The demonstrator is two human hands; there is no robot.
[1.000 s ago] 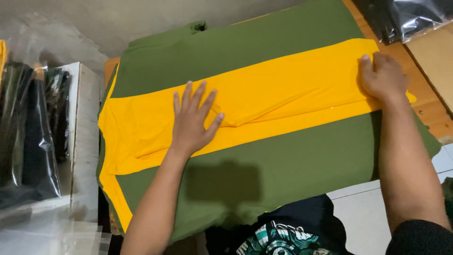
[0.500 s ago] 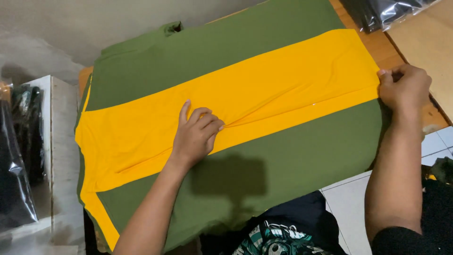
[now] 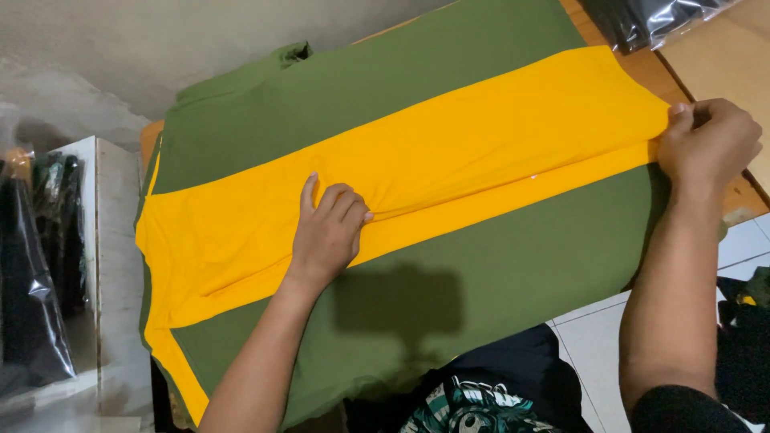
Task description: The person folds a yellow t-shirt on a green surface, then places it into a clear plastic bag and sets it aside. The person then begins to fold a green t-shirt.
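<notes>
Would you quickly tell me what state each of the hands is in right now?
Left hand: curled shut, pinching a fold in the yellow fabric.
Right hand: shut, gripping the yellow fabric's end at the table edge.

At the far left edge we see clear plastic bags (image 3: 32, 265) holding dark folded garments, standing upright beside a pale shelf unit (image 3: 108, 265). At the top right corner we see another glossy clear plastic package (image 3: 650, 20) with dark contents lying on the wooden surface (image 3: 722, 64). We see no labels, signs or screens.
</notes>
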